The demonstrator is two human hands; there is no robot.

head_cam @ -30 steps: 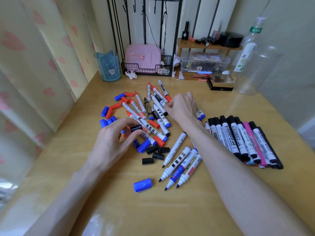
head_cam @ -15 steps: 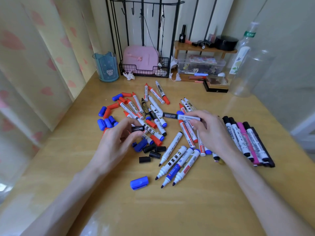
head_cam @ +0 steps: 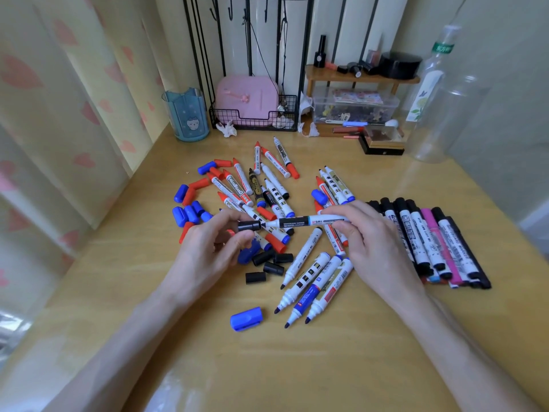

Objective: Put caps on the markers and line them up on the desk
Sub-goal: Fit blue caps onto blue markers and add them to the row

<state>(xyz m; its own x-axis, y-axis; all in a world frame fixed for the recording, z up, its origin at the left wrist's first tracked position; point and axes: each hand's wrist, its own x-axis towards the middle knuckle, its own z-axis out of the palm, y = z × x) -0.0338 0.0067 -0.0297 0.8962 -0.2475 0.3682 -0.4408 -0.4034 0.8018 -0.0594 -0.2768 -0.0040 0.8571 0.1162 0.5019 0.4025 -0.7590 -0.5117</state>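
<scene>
- The left hand (head_cam: 208,254) pinches a short black cap (head_cam: 249,226) between thumb and curled fingers, its open mouth turned to the right.
- The right hand (head_cam: 377,248) grips a whiteboard marker (head_cam: 303,222) by its rear half. The marker is level above the desk (head_cam: 297,367), with its tip pointing left at the cap.
- Tip and cap mouth meet, or very nearly. I cannot tell whether the tip is already inside, because the join is small and dark.
- Just in front of the held marker lie four loose black caps (head_cam: 269,264). Beside them is a fan of uncapped markers (head_cam: 312,281), tips pointing towards the person.
- Further in front of it, alone on bare wood, lies one blue cap (head_cam: 246,318).
- Behind the held marker is a jumble of uncapped markers (head_cam: 261,185) with red and blue ends, crossing one another.
- To its left sits a scatter of blue and red caps (head_cam: 190,209).
- To its right, partly hidden behind the right hand, is the row of capped markers (head_cam: 427,239). They lie side by side and touching, mostly black-capped, with one pink.
- Far behind it, along the wall, stand a teal cup (head_cam: 187,115), a pink case (head_cam: 246,98) in a wire basket, a wooden shelf (head_cam: 356,77) and a clear bottle (head_cam: 430,93).
</scene>
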